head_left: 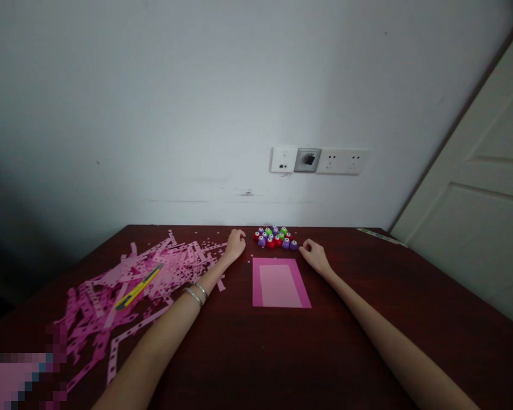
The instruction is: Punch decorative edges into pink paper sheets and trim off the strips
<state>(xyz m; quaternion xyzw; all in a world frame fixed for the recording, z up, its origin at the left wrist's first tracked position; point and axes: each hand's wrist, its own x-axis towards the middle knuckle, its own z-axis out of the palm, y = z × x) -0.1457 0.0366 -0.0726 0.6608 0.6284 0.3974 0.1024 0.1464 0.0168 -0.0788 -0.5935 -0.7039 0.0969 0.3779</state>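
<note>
My left hand (235,245) rests on the table with its fingers curled in, just left of a cluster of small craft punches (271,243) in red, purple and green with white tops. Nothing shows in its fingers. On the other side of the cluster, my right hand (315,257) lies with loosely curled fingers, close to a purple punch (294,245); no held thing is visible. Between my forearms a light pink sheet (281,286) lies flat on a larger, darker pink sheet (256,285).
A heap of pink paper strips (171,267) with punched holes spreads across the left. On it lies a yellow utility knife (139,286). A ruler-like strip (382,236) sits at the far right of the dark wooden table (367,267). Wall sockets (342,162) are behind.
</note>
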